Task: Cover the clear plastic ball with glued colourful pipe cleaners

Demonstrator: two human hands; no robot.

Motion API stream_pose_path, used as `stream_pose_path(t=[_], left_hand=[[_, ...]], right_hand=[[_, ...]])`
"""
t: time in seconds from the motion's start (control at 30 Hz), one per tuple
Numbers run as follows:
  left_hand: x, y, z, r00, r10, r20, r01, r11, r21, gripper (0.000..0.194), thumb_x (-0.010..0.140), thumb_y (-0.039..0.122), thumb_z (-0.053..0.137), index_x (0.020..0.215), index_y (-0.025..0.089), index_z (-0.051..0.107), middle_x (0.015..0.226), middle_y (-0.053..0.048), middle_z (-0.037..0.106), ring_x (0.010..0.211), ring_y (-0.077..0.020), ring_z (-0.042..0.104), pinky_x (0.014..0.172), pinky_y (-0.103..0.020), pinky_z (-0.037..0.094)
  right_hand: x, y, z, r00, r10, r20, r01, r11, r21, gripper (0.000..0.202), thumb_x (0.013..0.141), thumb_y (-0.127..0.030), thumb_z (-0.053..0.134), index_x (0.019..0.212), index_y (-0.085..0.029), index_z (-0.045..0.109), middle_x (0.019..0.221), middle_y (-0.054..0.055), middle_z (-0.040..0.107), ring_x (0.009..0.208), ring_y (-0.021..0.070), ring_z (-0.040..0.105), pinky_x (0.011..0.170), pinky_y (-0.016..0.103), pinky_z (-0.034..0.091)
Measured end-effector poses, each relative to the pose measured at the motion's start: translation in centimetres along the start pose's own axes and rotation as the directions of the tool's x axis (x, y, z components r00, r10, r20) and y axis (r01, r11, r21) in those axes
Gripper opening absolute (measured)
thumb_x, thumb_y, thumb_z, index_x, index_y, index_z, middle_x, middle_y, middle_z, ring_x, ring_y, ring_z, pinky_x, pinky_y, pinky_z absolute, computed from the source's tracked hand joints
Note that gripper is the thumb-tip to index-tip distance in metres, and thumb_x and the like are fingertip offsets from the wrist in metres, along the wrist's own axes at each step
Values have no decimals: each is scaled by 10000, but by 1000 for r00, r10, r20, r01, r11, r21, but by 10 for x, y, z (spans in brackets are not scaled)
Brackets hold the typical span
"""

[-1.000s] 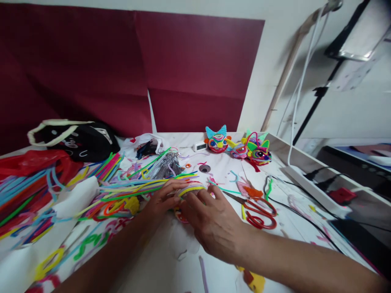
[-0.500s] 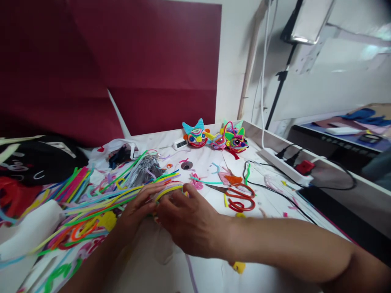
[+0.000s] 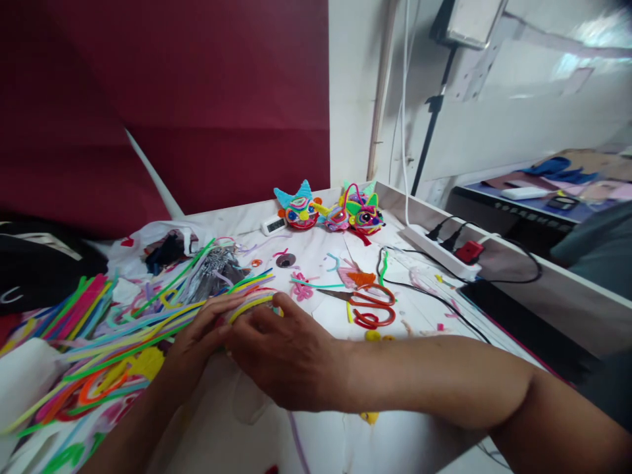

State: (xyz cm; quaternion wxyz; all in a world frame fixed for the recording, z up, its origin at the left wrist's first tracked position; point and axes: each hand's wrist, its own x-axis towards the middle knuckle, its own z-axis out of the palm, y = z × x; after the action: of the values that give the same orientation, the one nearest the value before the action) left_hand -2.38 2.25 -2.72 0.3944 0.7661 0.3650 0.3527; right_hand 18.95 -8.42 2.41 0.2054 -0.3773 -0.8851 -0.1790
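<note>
My left hand (image 3: 205, 329) is wrapped round the left side of a rounded piece made of coloured pipe cleaners (image 3: 254, 301), with yellow, pink and pale bands on top. Over its right and near side, my right hand (image 3: 281, 352) is closed on the same piece, its fingers bent and partly hidden. A lilac pipe cleaner (image 3: 297, 441) trails down the white table from beneath the right hand. Orange-handled scissors (image 3: 372, 304) lie to the right of the hands, blades pointing left.
Piles of coloured pipe cleaners (image 3: 118, 342) spread at left. Finished colourful animal faces (image 3: 302, 209) stand at the back beside a small white display (image 3: 274, 226). A power strip (image 3: 442, 253) with cables and a black flat object (image 3: 528, 329) lie at right.
The whole view has shifted, so the table things appear further left and slightly higher. Both hands remain on the pipe-cleaner piece, with the right fingers slightly changed.
</note>
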Motion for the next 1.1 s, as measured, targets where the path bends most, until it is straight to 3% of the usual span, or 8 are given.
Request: stream_pose_path(t=[0.17, 0.3, 0.67, 1.1], left_hand=[[-4, 20, 10, 996, 89, -31, -90, 995, -52, 296, 849, 316, 648, 1123, 246, 736, 1250, -73, 673, 1255, -300, 539, 1148, -454, 349], [-5, 30, 14, 990, 135, -37, -138, 986, -93, 278, 841, 288, 641, 1094, 235, 743, 1213, -75, 686, 1212, -281, 574, 1106, -437, 393], [-9, 28, 18, 979, 205, -7, -204, 973, -104, 291, 899, 351, 599, 1132, 222, 716, 1221, -93, 666, 1248, -272, 548, 1116, -434, 369], [-7, 24, 19, 970, 244, 1, -242, 965, -100, 299, 929, 338, 559, 1171, 237, 703, 1245, -82, 659, 1254, -265, 543, 1120, -435, 363]], right_hand=[[-3, -2, 2, 999, -9, -49, 10, 1000, 20, 217, 948, -147, 497, 1120, -118, 626, 1117, 86, 592, 992, 255, 463, 906, 464, 346], [-2, -3, 0, 1000, -10, 23, 9, 999, 39, 302, 880, -95, 536, 1163, -145, 628, 1084, 73, 613, 952, 257, 467, 890, 467, 331], [-4, -6, 0, 1000, -20, -10, 19, 995, -94, 376, 813, -113, 597, 1183, -149, 659, 1060, 71, 642, 908, 266, 494, 843, 486, 334], [-4, -5, -5, 999, -38, 19, 40, 987, -154, 342, 854, -193, 627, 1193, -151, 652, 1062, 76, 650, 908, 270, 504, 826, 475, 329]])
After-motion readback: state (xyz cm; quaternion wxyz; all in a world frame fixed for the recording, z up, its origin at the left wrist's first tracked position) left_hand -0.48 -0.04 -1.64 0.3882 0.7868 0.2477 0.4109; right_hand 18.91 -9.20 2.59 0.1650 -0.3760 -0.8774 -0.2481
